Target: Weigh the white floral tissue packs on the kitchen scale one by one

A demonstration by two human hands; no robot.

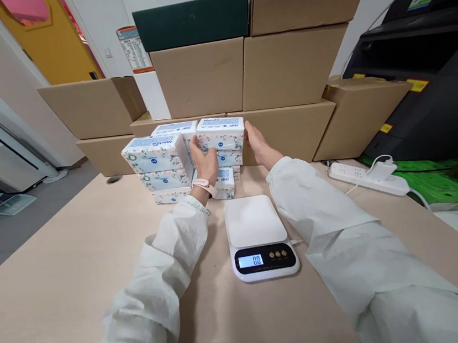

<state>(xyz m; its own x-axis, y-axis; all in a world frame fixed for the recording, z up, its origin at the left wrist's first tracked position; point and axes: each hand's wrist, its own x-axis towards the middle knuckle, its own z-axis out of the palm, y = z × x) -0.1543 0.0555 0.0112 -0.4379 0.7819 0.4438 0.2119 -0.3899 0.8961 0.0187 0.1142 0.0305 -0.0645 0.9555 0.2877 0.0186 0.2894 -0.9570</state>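
Several white tissue packs with a floral print stand in stacks on the table, among them a left stack (pixel 154 162). The top pack of the right stack (pixel 221 133) sits between my two hands. My left hand (pixel 205 162), with a pink wristband, reaches in at this pack's left side, thumb and fingers apart. On the pack's right side, my right hand (pixel 259 144) has its fingertips at the edge. Nearer to me, a white kitchen scale (pixel 255 221) lies bare, its lit display reading 0.0.
Cardboard boxes (pixel 201 77) are piled behind the packs along the wall. At the right, a white power strip (pixel 368 178) with a plugged-in adapter lies on the table (pixel 76 257), near a green crate (pixel 443 184) and a large black machine (pixel 422 81).
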